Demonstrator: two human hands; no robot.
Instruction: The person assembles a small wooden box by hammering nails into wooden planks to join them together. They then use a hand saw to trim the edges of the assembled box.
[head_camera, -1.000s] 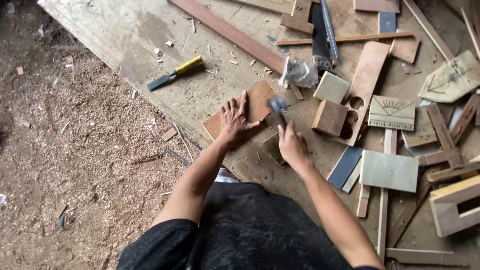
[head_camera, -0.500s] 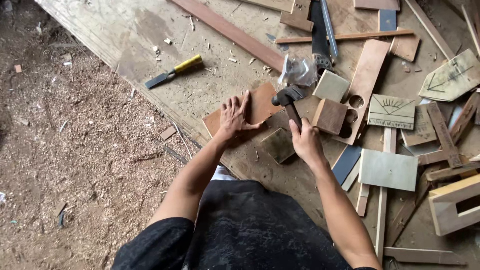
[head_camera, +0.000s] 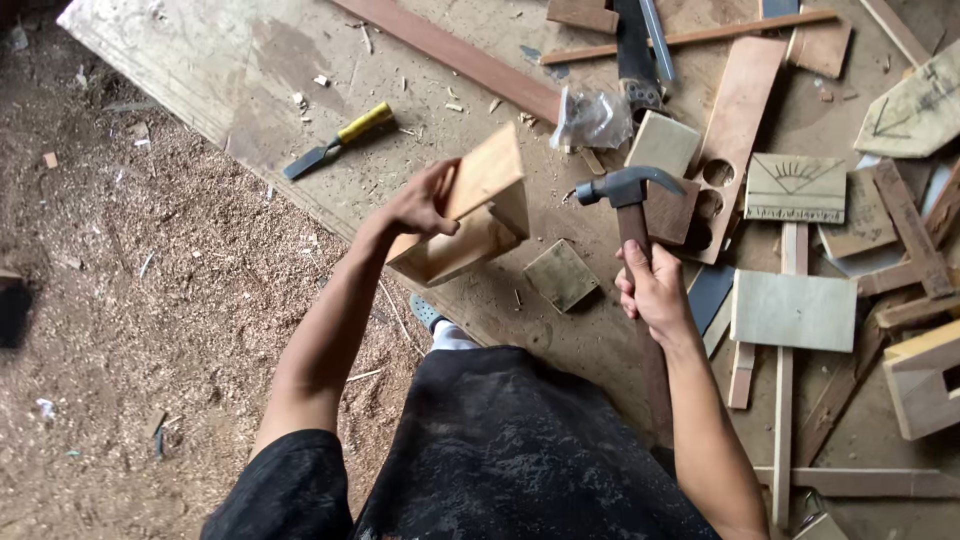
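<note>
My left hand (head_camera: 418, 205) grips a small open wooden box (head_camera: 476, 210) of light boards and holds it tilted above the plywood floor board. My right hand (head_camera: 655, 290) is closed around the wooden handle of a claw hammer (head_camera: 628, 195), its grey steel head raised just right of the box and apart from it. A small square wood tile (head_camera: 562, 274) lies flat between the two hands.
A yellow-handled chisel (head_camera: 335, 142) lies to the upper left. A crumpled clear plastic bag (head_camera: 590, 118), a board with round holes (head_camera: 728, 140), carved panels (head_camera: 795, 188), slats and blocks crowd the right side. Sawdust-strewn ground (head_camera: 150, 300) lies to the left.
My left hand has lifted the box off the board, where it lay pressed flat before. My right hand raised the hammer and stays up beside the box.
</note>
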